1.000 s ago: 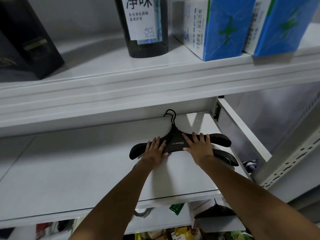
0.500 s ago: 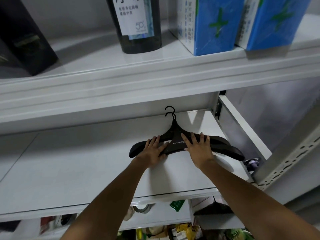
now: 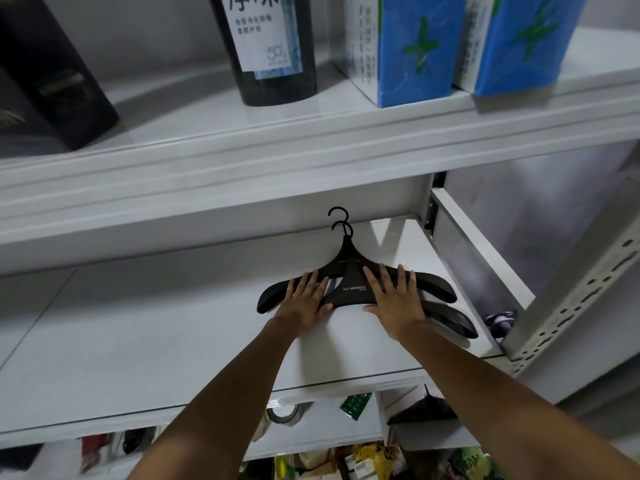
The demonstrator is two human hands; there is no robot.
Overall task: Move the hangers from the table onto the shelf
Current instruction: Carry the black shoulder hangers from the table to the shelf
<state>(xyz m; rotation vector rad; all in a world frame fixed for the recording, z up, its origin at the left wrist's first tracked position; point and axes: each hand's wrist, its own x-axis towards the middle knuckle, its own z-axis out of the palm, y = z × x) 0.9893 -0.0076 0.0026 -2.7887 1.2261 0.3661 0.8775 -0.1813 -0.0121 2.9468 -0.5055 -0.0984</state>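
Left hand (image 3: 304, 301) and right hand (image 3: 394, 306) lay flat, fingers straight and clasping nothing, pressing two stacked black hangers (image 3: 350, 271); the hangers rested on the white shelf (image 3: 138, 327) near its far right corner, hooks pointing away; the upper shelf (image 3: 311, 140) carried a dark bottle (image 3: 277, 64), blue cartons (image 3: 419, 50) and a black box (image 3: 48, 74).

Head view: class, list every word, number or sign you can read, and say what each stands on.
"XIZI IMPRESSION": upper hanger.
"50°": dark bottle label; large characters above it are cut off, small lines blurred.
Green plus sign: left blue box and right blue box.
Left box's side print: too blurred to read.
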